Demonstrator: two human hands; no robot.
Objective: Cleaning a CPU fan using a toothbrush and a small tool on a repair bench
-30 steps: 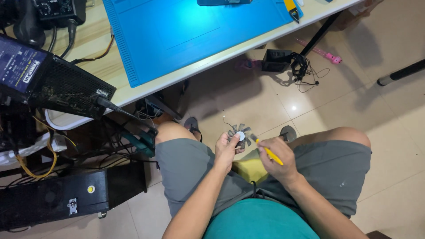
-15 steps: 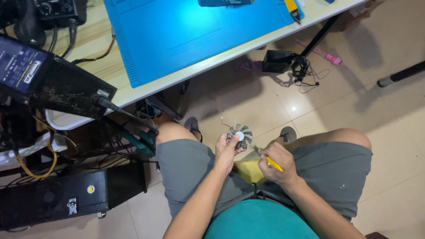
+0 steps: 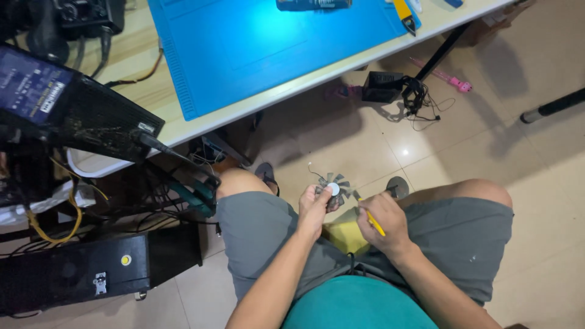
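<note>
I sit with grey shorts on, knees apart, looking down between them. My left hand [image 3: 315,206] grips a small grey cooling fan [image 3: 334,186] with a white round hub and a thin wire trailing off it, held above the floor. My right hand [image 3: 382,219] is closed around a thin yellow tool [image 3: 372,223], its tip pointing toward the fan's right edge. A yellow cloth [image 3: 346,235] lies on my lap under both hands.
A table [image 3: 256,106] with a blue work mat [image 3: 268,42] stands ahead. A black power supply [image 3: 79,113] with cables overhangs its left end. A black box [image 3: 79,271] sits on the floor at left. A black adapter [image 3: 382,86] and cords lie under the table.
Both hands stay between my knees; the fan has shifted slightly and my right hand with the yellow tool has moved a little closer to it.
</note>
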